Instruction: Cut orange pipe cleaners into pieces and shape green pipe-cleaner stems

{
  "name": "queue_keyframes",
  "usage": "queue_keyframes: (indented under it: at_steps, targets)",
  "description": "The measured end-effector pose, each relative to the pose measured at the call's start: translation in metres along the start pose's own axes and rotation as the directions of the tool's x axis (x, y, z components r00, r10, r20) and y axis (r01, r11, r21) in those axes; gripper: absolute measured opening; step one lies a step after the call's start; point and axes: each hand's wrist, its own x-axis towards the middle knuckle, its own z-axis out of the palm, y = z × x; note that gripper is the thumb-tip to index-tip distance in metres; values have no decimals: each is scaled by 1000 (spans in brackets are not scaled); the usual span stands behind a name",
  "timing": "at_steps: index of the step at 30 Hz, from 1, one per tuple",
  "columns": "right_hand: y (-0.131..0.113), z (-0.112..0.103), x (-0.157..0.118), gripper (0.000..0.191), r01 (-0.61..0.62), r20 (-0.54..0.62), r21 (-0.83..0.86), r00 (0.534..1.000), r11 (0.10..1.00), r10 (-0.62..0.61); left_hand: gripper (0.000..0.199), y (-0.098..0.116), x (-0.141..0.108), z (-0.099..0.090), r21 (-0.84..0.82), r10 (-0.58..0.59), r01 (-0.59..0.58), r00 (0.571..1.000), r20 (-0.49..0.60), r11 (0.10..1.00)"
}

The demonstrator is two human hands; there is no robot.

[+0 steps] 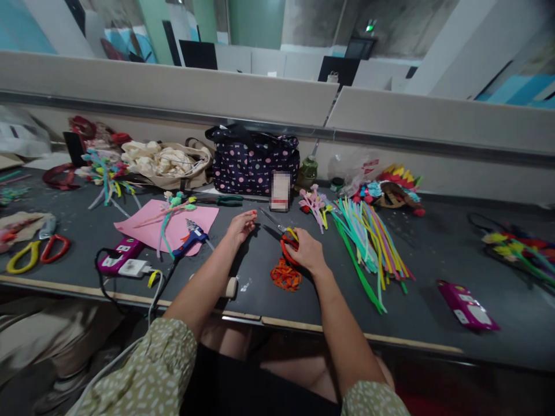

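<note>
One table [416, 306] carries two power strips [468, 306]; the right hand [307, 252] grips scissors [285, 232].

Metal-bladed scissors [285, 236], fuzzy stems [368, 237], matt tabletop [255, 263]

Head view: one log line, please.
left hand: near scissors, hold unclear | right hand: gripping scissors, blades open | orange pieces: heaped on table | pipe cleaners: rightward
</note>
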Motion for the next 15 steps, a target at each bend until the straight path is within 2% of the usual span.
queue_keyframes:
  at_steps: [7,15]
  targets:
    - [9,7,0,43,23,-52,28,998,999,-22,18,0,2,0,-2,-2,2,1000,8,1000]
    - [8,8,0,44,-7,-68,85,998,996,13,21,-1,3,-2,-24,19,-20,999,-27,1000]
